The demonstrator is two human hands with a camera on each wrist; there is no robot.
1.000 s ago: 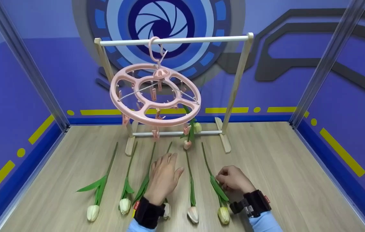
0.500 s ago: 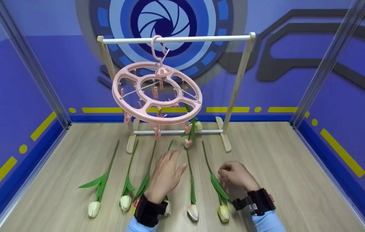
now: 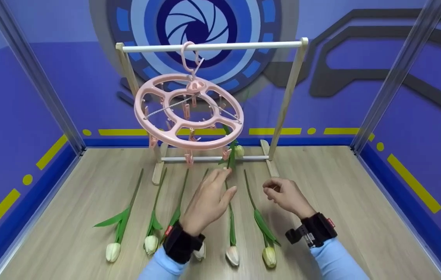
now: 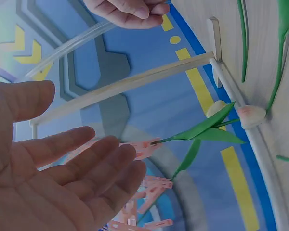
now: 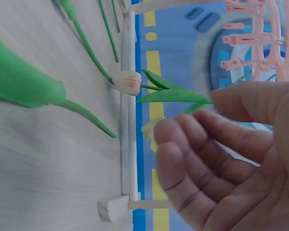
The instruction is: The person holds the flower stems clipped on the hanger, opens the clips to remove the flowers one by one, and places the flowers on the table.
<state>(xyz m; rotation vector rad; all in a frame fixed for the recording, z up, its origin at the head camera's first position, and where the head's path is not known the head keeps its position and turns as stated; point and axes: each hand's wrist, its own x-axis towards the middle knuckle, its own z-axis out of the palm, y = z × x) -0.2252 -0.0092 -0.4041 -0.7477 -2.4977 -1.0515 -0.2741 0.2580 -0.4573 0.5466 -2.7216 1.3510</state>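
Observation:
My left hand hovers above the middle stems, fingers extended and nothing in its grasp. To the right, my right hand is raised beside the yellowish tulip, its fingers loosely curled and bare. A pink clip hanger hangs from the rack's top bar. Two tulips hang head down from its clips: a pinkish one and a pale yellow one. In the head view my left fingertips cover the pinkish bloom; the left wrist view shows them apart from it.
Several tulips lie in a row on the wooden table, including white ones at left and a pinkish-white one. The rack's wooden feet stand behind them. Patterned blue walls enclose the table.
Both hands have risen forward toward the hanger, the left also shifting right. My right hand has moved away from the yellowish tulip's leaves. The tulips and hanger look the same.

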